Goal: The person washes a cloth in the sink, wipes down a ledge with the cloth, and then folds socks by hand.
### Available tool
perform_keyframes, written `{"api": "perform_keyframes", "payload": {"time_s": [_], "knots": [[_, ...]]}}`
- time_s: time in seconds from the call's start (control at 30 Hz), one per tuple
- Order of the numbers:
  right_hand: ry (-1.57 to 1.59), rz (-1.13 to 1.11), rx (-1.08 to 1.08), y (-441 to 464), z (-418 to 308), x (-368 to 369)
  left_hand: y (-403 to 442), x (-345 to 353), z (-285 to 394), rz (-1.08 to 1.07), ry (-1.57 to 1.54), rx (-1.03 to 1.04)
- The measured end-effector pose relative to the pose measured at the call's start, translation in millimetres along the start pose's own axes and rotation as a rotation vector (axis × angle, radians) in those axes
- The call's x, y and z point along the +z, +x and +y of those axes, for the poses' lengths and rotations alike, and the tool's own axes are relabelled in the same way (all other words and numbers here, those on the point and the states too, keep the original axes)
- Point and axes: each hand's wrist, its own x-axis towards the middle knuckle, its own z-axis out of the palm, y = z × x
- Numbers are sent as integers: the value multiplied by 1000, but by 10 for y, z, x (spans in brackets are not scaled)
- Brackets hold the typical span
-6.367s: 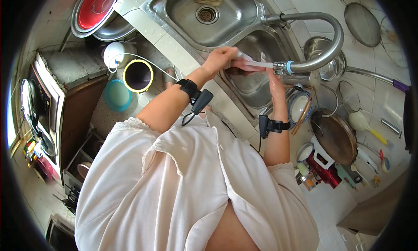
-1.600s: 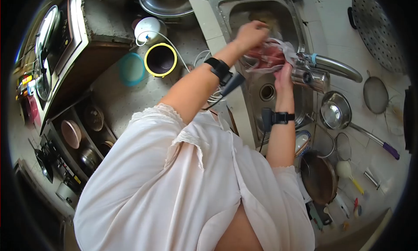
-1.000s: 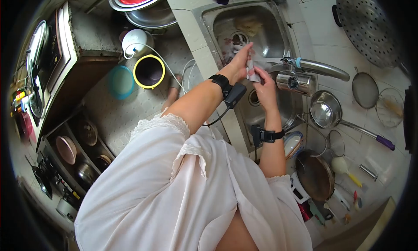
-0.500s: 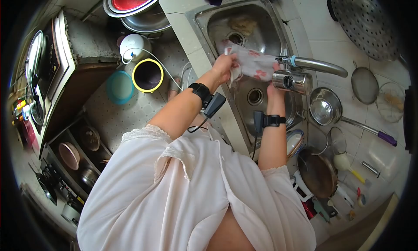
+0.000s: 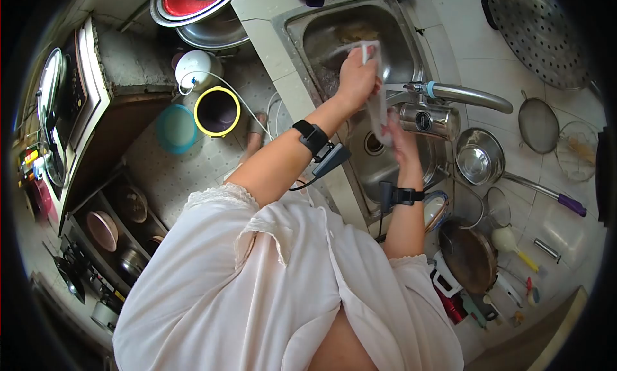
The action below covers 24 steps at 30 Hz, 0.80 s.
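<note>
My left hand (image 5: 358,80) is closed round the upper end of a wet white cloth (image 5: 378,108), above the divider of the double sink (image 5: 294,40). The cloth hangs bunched into a narrow strip; the pink print seen earlier is folded out of sight. At its lower end, my right hand (image 5: 402,143) grips the cloth, fingers partly hidden beside the tap's steel body (image 5: 432,121). The tap's spout (image 5: 472,98) points to the right. A yellowish cloth-like lump (image 5: 358,33) lies in the far basin. Each wrist wears a black strap with a small box.
A steel saucepan (image 5: 479,157), a strainer (image 5: 538,125) and a dark pan (image 5: 472,255) are to the right of the sink. On the floor at left stand a yellow-rimmed bucket (image 5: 217,90) and a blue basin (image 5: 160,130). Steel bowls (image 5: 209,35) are stacked beside the counter.
The cloth has gone from spread out with its print showing to a bunched, upright strip. My left hand has moved up and right; my right hand has shifted slightly down, out from behind the tap.
</note>
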Motion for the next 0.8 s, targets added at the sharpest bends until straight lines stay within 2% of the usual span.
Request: {"api": "perform_keyframes", "payload": {"time_s": [0.03, 0.07, 0.13, 0.17, 0.2, 0.23, 0.27, 0.3, 0.37, 0.4, 0.43, 0.47, 0.5, 0.6, 0.67, 0.7, 0.73, 0.8], "knots": [[-146, -110, 62, 61, 91, 40, 11, 62, 1, -11, 106, 123], [-292, -222, 123, 122, 175, 82, 70, 115, -74, -11, 108, 124], [-359, -234, 108, 90, 81, 335, 201, 143, -236, 125, 737, 977], [-216, -119, 69, 89, 54, 432, 171, 146, -252, -83, 828, 631], [-75, -3, 28, 96, 65, 501, 106, 150, -224, -80, 829, 632], [198, 14, -3, 32, 87, 568, 51, 156, -196, -312, 1096, 428], [195, 10, -4, 64, 101, 597, -17, 155, -176, -547, 1342, 200], [595, -471, -77, 131, 181, 608, -106, 118, -252, -546, 1340, 199], [984, -960, -147, 267, 368, 626, -220, -1, -475, -591, 1495, 414], [913, -809, -42, 309, 424, 698, -209, -34, -478, -583, 1494, 414], [847, -663, 39, 311, 495, 742, -200, -73, -484, -595, 1420, 325], [797, -556, 92, 314, 540, 746, -205, -120, -496, -607, 1346, 234], [764, -501, 116, 295, 523, 777, -268, -146, -440, -603, 1347, 229], [712, -444, 97, 376, 386, 787, -415, -188, -150, -578, 1363, 285], [680, -442, 46, 449, 286, 722, -379, -266, -32, -582, 1075, 360], [674, -423, 29, 476, 229, 710, -262, -337, -180, -554, 1055, 529], [671, -390, 16, 481, 151, 703, -221, -370, -166, -556, 1053, 529], [676, -312, -4, 413, -1, 724, -179, -469, -133, -590, 605, 111]]}}
